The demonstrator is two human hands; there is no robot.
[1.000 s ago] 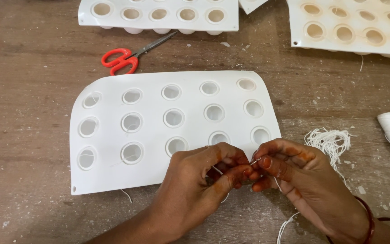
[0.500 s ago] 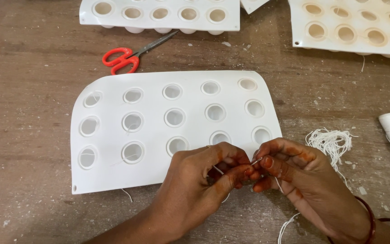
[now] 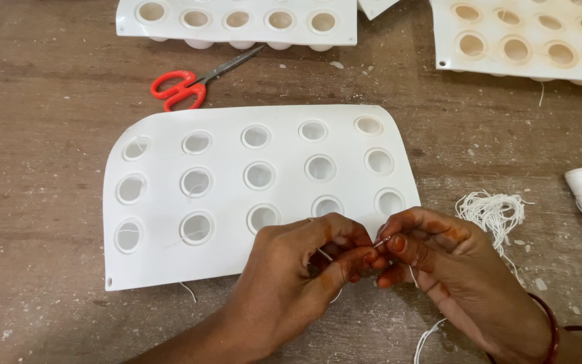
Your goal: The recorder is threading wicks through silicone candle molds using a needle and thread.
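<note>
Two hands meet: your left hand [image 3: 291, 283] and right hand [image 3: 439, 269] pinch a thin white thread [image 3: 322, 254] between fingertips, steadying it over the white round-holed silicone mould sheet [image 3: 237, 195] just beyond them.

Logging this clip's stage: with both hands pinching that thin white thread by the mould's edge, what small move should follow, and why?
Probably draw the thin white thread taut. The left hand and right hand meet fingertip to fingertip over the near edge of the white silicone mould with round cavities, with thread trailing loose below.
</note>
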